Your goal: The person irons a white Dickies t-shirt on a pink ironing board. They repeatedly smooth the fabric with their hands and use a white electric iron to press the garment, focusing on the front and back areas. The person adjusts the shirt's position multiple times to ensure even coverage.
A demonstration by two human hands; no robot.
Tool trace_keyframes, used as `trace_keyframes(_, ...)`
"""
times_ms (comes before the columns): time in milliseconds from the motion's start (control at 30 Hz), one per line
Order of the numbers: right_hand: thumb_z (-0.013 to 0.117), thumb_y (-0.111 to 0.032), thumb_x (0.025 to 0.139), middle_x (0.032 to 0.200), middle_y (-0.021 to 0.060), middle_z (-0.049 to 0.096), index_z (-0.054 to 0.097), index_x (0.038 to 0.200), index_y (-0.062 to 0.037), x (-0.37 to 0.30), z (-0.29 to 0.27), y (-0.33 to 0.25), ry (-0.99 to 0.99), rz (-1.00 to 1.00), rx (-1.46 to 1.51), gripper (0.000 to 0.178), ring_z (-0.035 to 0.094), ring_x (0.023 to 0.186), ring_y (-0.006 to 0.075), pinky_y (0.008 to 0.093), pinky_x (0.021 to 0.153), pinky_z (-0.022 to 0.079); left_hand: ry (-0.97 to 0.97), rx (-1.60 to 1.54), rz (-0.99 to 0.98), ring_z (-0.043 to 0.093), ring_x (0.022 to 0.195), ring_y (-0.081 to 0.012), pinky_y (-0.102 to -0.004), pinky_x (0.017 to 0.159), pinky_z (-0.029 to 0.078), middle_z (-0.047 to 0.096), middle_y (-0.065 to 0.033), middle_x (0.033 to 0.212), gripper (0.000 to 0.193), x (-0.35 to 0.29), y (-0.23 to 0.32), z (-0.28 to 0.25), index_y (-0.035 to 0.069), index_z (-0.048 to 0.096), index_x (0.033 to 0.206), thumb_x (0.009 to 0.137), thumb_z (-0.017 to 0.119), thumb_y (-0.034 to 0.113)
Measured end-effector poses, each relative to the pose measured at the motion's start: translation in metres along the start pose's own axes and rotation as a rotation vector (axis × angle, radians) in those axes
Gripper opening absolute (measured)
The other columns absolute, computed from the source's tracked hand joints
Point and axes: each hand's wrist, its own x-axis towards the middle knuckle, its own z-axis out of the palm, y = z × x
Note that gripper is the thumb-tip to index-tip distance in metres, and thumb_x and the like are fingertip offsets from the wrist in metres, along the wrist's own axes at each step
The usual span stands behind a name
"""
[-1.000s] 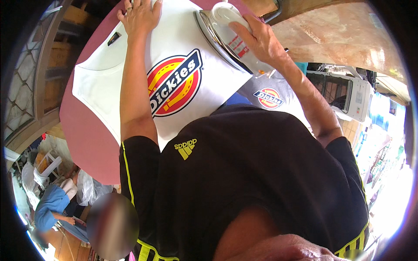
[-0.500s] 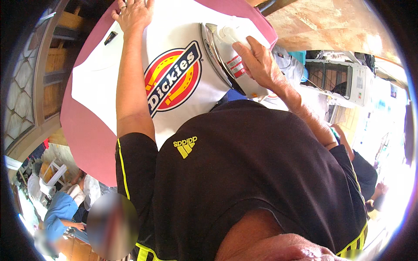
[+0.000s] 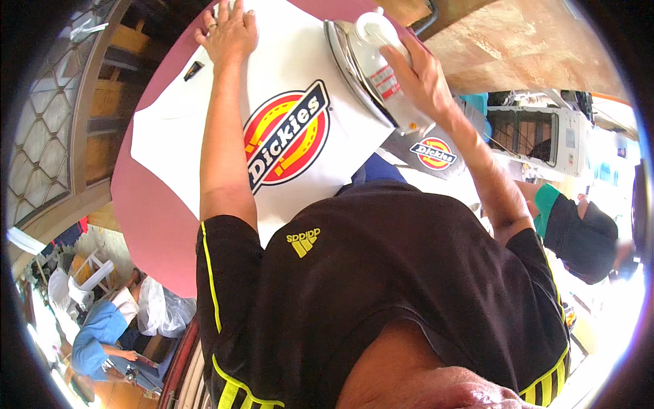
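Observation:
A white garment (image 3: 174,133) with a large red, yellow and dark blue oval print (image 3: 289,140) lies spread on a pink-covered surface. My left hand (image 3: 230,35) rests flat on its far part, fingers spread, a ring on one of them. My right hand (image 3: 421,80) is closed round the handle of an iron (image 3: 375,65) with a shiny metal edge. The iron is at the garment's right side, beside the print; its underside is hidden. A small black tag (image 3: 193,71) lies on the cloth left of my left forearm.
The pink cover (image 3: 146,225) shows along the left. A dark grey piece (image 3: 402,144) with a smaller oval print hangs at the right. A latticed window (image 3: 48,123) stands left, a whitish machine (image 3: 569,143) right. Other people are at lower left and at right.
The iron in my right hand has moved farther away and slightly right of the print, exposing the smaller print. My left hand stays on the garment. The whole view has shifted a little.

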Motion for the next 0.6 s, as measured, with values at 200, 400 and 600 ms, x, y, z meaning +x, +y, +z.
trace_keyframes(200, 0.065, -0.013, 0.089, 0.107, 0.0246, 0.062, 0.066, 0.112, -0.0043, 0.107, 0.036, 0.014, 0.147, -0.974, -0.637, 0.025, 0.061, 0.074, 0.0308, 0.0384, 0.062, 0.051, 0.07, 0.022, 0.038, 0.033, 0.145, -0.0304, -0.0594, 0.114, 0.023, 0.038, -0.0052, 0.159, 0.051, 0.001, -0.011, 0.012, 0.016, 0.048, 0.147, 0.099, 0.045, 0.034)
trace_keyframes(400, 0.059, -0.01, 0.088, 0.098, 0.0213, 0.058, 0.06, 0.123, -0.0037, 0.181, 0.103, 0.009, 0.356, -1.064, -1.015, 0.036, 0.062, 0.075, 0.0308, 0.0372, 0.059, 0.05, 0.21, -0.117, 0.015, 0.04, 0.14, -0.027, -0.0531, 0.109, 0.03, 0.04, -0.0082, 0.157, 0.053, 0.0, -0.041, 0.032, 0.012, 0.046, 0.147, 0.096, 0.049, 0.025)
trace_keyframes(600, 0.058, -0.014, 0.09, 0.081, 0.0209, 0.062, 0.057, 0.124, -0.002, 0.24, 0.144, -0.007, 0.103, -0.943, -0.979, 0.036, 0.064, 0.067, 0.0316, 0.0395, 0.056, 0.051, 0.292, -0.229, -0.005, 0.044, 0.139, -0.0323, -0.0577, 0.111, 0.034, 0.045, -0.0097, 0.153, 0.055, 0.005, -0.064, 0.049, 0.011, 0.048, 0.144, 0.094, 0.055, 0.033)
